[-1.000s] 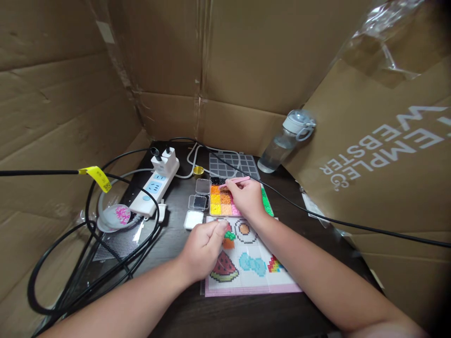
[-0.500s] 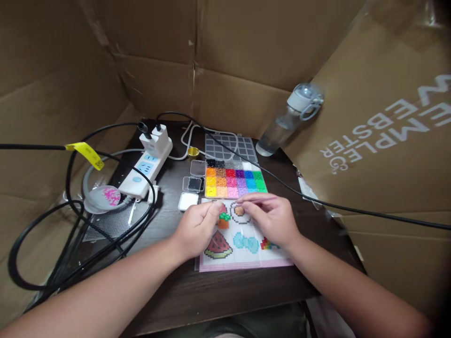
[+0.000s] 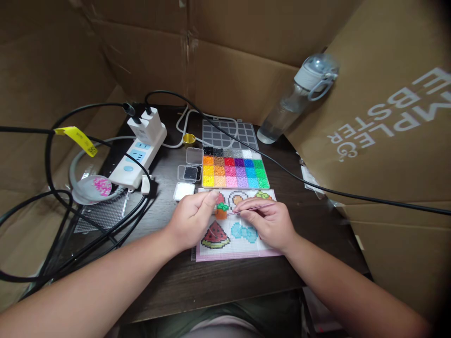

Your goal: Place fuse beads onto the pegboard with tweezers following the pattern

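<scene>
One pair of tweezers (image 3: 257,207), pinched in the right hand (image 3: 276,227), points left — toward orange beads (image 3: 221,214) beside the left hand (image 3: 192,218), its hold unclear.

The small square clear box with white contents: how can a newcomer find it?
On the dark wooden table, find the rectangular multicoloured bead tray. Left of it sit clear plastic cases; the square box is nearest the person, and alone looks white inside.

White lettering (image 3: 394,112) runs past the right edge; individual beads (image 3: 234,169) blur together.
</scene>
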Available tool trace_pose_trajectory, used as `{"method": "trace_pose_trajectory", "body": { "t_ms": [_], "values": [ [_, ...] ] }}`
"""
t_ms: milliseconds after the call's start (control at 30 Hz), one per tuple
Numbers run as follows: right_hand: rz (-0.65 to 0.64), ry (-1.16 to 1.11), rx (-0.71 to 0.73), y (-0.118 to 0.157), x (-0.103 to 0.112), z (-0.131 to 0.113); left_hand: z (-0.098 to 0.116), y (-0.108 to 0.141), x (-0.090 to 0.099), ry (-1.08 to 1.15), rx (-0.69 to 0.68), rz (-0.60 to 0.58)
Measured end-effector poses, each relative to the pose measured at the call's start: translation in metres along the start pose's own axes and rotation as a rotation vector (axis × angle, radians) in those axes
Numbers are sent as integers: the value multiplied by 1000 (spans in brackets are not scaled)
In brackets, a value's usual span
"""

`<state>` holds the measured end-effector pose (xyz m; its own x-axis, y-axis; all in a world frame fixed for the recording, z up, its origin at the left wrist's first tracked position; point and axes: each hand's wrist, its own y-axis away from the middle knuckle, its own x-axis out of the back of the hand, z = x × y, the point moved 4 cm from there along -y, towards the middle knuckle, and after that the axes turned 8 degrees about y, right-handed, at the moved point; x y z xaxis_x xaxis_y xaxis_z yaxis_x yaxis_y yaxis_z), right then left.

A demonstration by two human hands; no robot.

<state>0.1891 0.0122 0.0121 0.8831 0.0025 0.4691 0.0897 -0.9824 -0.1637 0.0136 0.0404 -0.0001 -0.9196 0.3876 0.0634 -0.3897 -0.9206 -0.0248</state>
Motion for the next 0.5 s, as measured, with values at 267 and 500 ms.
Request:
{"method": "trace_pose_trajectory", "body": {
  "t_ms": [267, 500],
  "values": [
    [-3, -2, 1, 0, 0, 2, 1, -1, 0, 10, -10, -3],
    [-19, 11, -12, 0, -2, 3, 2, 0, 0, 5, -12, 2]
  ]
}}
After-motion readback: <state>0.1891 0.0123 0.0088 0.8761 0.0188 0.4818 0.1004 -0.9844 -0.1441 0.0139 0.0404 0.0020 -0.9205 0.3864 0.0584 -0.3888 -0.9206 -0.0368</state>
